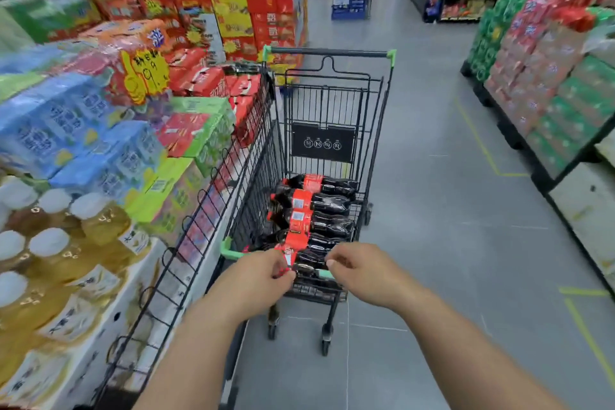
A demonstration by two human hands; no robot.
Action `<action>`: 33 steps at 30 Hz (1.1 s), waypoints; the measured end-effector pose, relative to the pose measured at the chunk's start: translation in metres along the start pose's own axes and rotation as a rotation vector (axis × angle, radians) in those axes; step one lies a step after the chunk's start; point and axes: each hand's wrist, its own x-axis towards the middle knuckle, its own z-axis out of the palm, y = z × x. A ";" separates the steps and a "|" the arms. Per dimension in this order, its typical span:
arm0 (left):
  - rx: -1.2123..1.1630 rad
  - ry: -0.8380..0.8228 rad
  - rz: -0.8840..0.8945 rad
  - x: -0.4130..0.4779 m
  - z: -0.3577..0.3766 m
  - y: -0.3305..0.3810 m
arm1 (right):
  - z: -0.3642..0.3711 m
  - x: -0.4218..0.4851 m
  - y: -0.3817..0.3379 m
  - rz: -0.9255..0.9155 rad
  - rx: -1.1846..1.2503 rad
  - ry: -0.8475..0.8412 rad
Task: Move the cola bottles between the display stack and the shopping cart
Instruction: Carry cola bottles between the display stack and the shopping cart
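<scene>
A black wire shopping cart [332, 103] with green corners stands in the aisle straight ahead. Several cola bottles [312, 201] with red labels lie side by side on its floor. The nearest cola bottle [307, 259] lies across the cart's near rim. My left hand [263, 276] pinches its red-labelled end. My right hand [361, 271] curls its fingers round its dark end. The display stack [206, 80] of red cola packs sits to the left, beyond the cart's far corner.
A black wire fence [199, 219] edges the left display, which holds yellow drink bottles [66, 243] and blue and green packs. Stacked drink cases [545, 76] line the right side. Grey aisle floor [449, 209] lies between them.
</scene>
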 end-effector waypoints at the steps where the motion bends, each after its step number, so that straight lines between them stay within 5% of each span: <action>1: -0.042 0.002 -0.021 0.016 -0.001 0.004 | -0.007 0.016 0.008 -0.008 0.001 -0.025; 11: -0.434 0.081 -0.346 0.148 0.002 -0.027 | -0.013 0.164 0.054 -0.023 -0.084 -0.332; 20: -1.326 0.029 -0.902 0.248 0.042 -0.086 | 0.034 0.268 0.085 0.117 -0.130 -0.593; 27: -1.599 0.186 -1.218 0.304 0.108 -0.120 | 0.096 0.327 0.122 0.181 -0.169 -0.802; 33: -1.030 0.289 -1.455 0.345 0.158 -0.154 | 0.143 0.354 0.153 0.238 -0.206 -0.911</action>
